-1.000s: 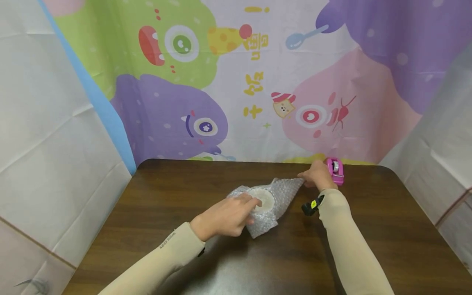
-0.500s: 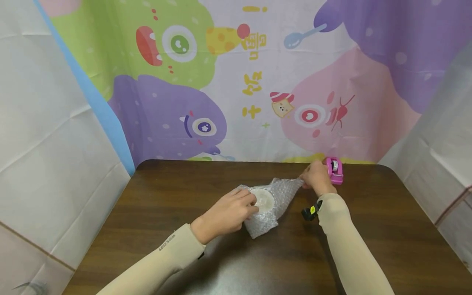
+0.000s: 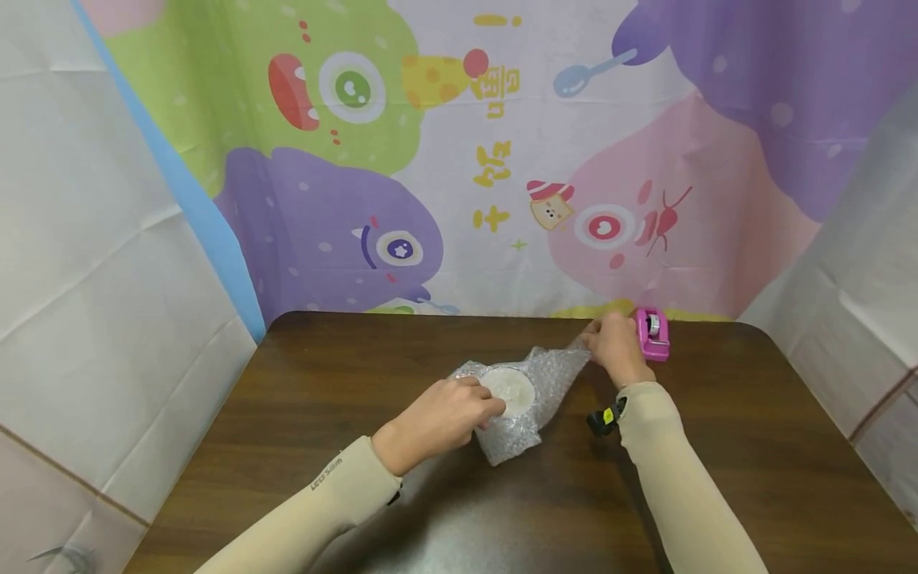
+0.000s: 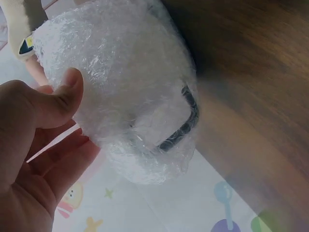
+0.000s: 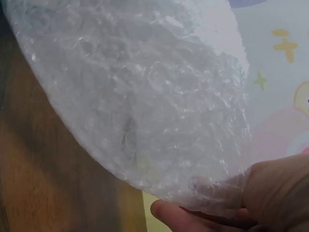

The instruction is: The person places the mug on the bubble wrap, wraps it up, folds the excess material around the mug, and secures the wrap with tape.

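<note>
Bubble wrap (image 3: 552, 375) lies around a round thing with a pale disc-shaped top (image 3: 511, 392) on the table. Through the plastic, the left wrist view shows a curved black strip (image 4: 181, 130), like a handle. My left hand (image 3: 448, 413) holds the wrapped thing at its left side, thumb (image 4: 70, 94) on the plastic and fingers curled below. Farther right, my right hand (image 3: 615, 344) pinches the free end of the wrap and pulls it out taut. In the right wrist view this sheet (image 5: 145, 106) spreads wide, with the thumb seen through it.
A pink tape dispenser (image 3: 653, 335) stands at the table's back edge, just right of my right hand. Behind the brown wooden table (image 3: 323, 383) hangs a cartoon-printed curtain (image 3: 488, 263). Pale panels (image 3: 93, 239) close in both sides.
My left fingers have closed in from above the disc's edge to the wrap at its left side. The right hand has shifted slightly and still holds the wrap's end.
</note>
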### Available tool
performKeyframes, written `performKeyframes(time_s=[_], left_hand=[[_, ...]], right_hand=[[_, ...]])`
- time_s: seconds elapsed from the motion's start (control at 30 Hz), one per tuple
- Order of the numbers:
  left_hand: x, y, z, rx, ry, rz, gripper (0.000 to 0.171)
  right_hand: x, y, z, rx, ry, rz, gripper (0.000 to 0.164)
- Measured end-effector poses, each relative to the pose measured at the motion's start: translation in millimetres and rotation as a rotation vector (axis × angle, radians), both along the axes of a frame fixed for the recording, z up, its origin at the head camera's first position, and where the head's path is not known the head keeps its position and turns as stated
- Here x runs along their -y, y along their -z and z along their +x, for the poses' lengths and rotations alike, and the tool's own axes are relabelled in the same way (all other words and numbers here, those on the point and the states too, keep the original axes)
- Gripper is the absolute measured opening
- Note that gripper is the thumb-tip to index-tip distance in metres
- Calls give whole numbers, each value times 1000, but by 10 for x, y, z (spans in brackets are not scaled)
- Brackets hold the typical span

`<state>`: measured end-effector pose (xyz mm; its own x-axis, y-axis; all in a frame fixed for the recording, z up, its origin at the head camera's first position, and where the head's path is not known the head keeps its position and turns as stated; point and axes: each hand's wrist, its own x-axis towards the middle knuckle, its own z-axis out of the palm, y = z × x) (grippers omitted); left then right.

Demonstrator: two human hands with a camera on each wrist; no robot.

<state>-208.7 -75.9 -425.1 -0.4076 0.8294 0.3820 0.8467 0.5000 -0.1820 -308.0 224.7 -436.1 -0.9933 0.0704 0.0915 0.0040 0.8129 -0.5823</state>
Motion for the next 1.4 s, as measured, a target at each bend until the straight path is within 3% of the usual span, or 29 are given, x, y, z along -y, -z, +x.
performKeyframes(time_s=[0.37,0.8,1.13,1.4], left_hand=[[11,-40,24,104,2,-2,20],[13,-54,-1,133,21,-11,23],[5,-62,9,136,3,-19,24],[-10,-77,17,147,-4,-20,24]], right_hand=[[50,-75,38,-90,-25,32,19],[126,-222,86,-190,-84,-7,15],[241,-356,170,-255,-123,-23,22],[297,-432,218,-307,-150,-24,19]])
